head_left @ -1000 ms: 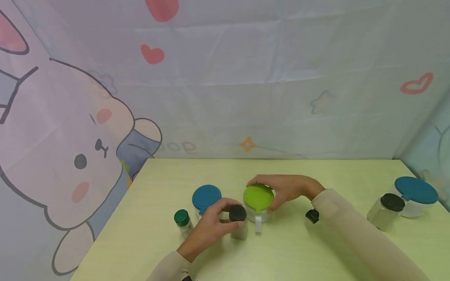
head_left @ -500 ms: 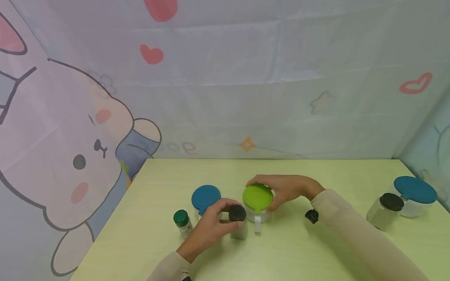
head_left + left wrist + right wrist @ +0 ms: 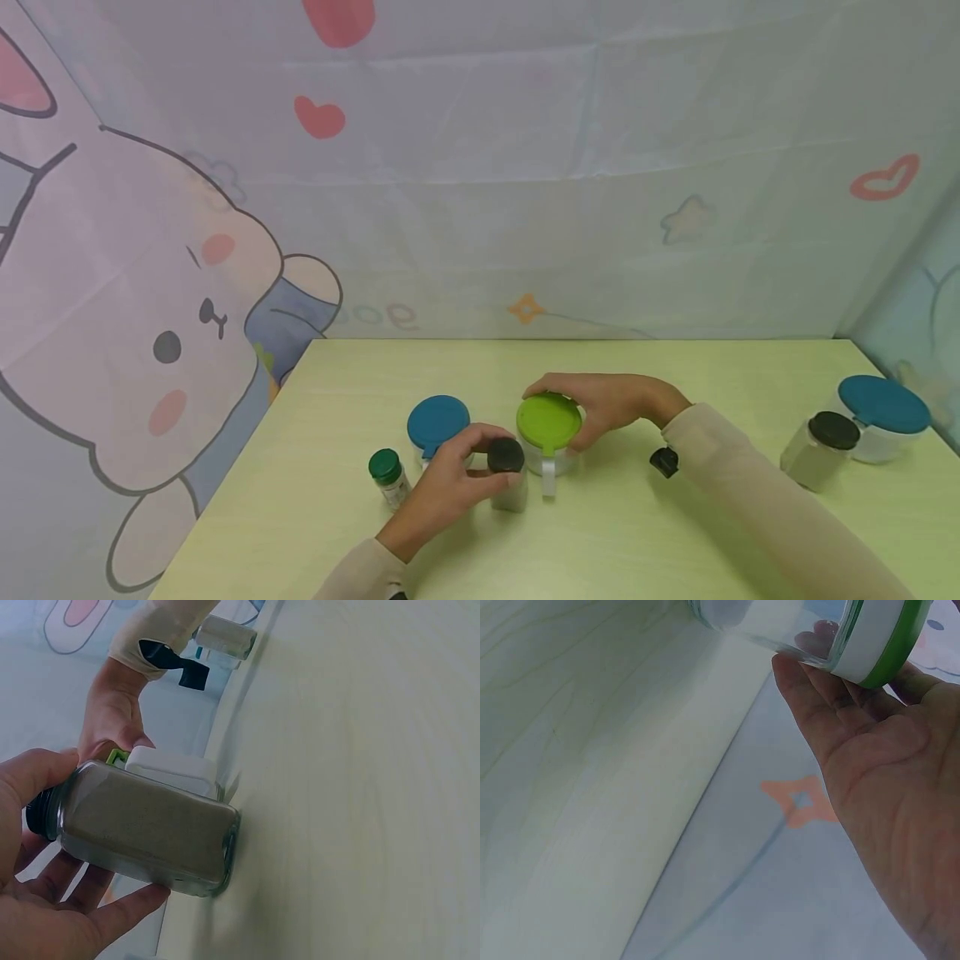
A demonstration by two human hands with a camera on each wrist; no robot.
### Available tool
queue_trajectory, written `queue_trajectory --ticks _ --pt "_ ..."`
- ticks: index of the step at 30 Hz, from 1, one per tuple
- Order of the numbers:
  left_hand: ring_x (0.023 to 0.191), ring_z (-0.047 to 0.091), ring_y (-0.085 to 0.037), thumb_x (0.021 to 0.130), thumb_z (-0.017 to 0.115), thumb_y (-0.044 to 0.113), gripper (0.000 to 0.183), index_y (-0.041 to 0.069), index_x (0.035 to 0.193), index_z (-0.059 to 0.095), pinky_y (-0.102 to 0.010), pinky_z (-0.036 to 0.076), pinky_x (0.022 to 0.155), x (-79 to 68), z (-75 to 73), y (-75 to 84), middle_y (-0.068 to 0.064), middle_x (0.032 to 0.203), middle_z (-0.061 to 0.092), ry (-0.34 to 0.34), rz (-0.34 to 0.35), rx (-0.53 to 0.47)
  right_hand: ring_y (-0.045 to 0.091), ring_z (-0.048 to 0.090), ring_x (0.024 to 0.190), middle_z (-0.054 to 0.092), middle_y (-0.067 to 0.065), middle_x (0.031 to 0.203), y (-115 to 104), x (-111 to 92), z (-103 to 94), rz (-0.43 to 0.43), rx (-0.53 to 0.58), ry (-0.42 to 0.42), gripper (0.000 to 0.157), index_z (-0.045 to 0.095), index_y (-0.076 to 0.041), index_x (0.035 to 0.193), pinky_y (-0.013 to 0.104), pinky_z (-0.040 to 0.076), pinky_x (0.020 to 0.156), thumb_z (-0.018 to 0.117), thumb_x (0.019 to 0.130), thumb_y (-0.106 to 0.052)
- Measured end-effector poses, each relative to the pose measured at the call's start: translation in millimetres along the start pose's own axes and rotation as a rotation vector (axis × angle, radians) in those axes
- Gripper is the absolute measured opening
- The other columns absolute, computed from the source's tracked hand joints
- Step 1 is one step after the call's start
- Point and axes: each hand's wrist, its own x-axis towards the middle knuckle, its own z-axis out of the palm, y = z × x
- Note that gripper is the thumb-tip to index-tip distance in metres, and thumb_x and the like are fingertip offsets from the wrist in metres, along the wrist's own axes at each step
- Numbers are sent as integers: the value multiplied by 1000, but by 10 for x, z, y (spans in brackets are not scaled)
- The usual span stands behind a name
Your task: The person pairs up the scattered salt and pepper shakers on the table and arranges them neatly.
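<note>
My left hand [image 3: 452, 482] holds a square-sided glass spice jar [image 3: 510, 497] near its black lid, thumb on one side and fingers on the other. Greyish powder fills this jar [image 3: 150, 825] in the left wrist view, and its base stands on the table. Immediately to its right is a clear jar with a lime-green lid [image 3: 550, 421] and a white handle. My right hand [image 3: 611, 406] grips that jar from behind and the right, thumb on the near side. The right wrist view shows its glass wall [image 3: 772, 626] and the fingers against it.
Left of the spice jar stand a blue-lidded jar [image 3: 439, 423], partly hidden by my left hand, and a small green-capped bottle [image 3: 387, 477]. At the table's right are another black-capped jar [image 3: 817, 458] and a blue-lidded container [image 3: 885, 417]. A printed cloth [image 3: 480, 208] hangs behind the table [image 3: 637, 533].
Both hands keep their hold and the jars stay put on the table. The whole head view shifts very slightly.
</note>
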Motion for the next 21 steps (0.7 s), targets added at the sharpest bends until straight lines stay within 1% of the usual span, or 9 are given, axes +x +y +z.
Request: queue_trajectory --ticks 2,5,11,14,18,21 --pt "118 58 -19 89 81 28 42 26 127 63 -32 57 95 0 -1 -3 3 124 63 2 1 -1 10 52 119 51 -16 135 0 2 1 -2 -8 2 78 43 -34 147 34 47 102 82 80 -22" --pt "119 58 -19 89 81 27 43 26 128 63 -31 57 95 0 0 -10 3 125 62 1 3 -4 10 52 119 51 -15 136 4 3 2 -10 -17 5 78 43 -32 147 34 47 102 82 80 -21" --pt "119 57 -20 89 81 26 49 16 133 61 -31 57 95 3 5 -16 2 125 62 5 1 -14 10 51 121 50 -15 138 20 -7 15 -12 9 5 79 42 -28 150 35 47 103 81 81 -19" --pt "120 57 -19 89 81 24 49 15 133 61 -30 57 95 3 10 -16 3 126 62 12 4 -17 10 51 121 49 -15 139 41 -9 27 -16 18 7 80 41 -25 152 35 46 104 80 82 -18" --pt "120 57 -19 89 81 22 50 15 133 60 -29 57 95 5 17 -11 2 126 62 17 8 -17 11 51 122 49 -14 139 67 -11 43 -22 29 10 81 40 -27 153 36 46 105 79 82 -17" --pt "121 56 -19 88 82 23 51 14 134 60 -29 56 97 9 23 -11 2 127 61 21 7 -15 11 51 123 49 -14 140 82 -14 51 -21 41 14 82 39 -33 152 36 46 105 79 82 -18"
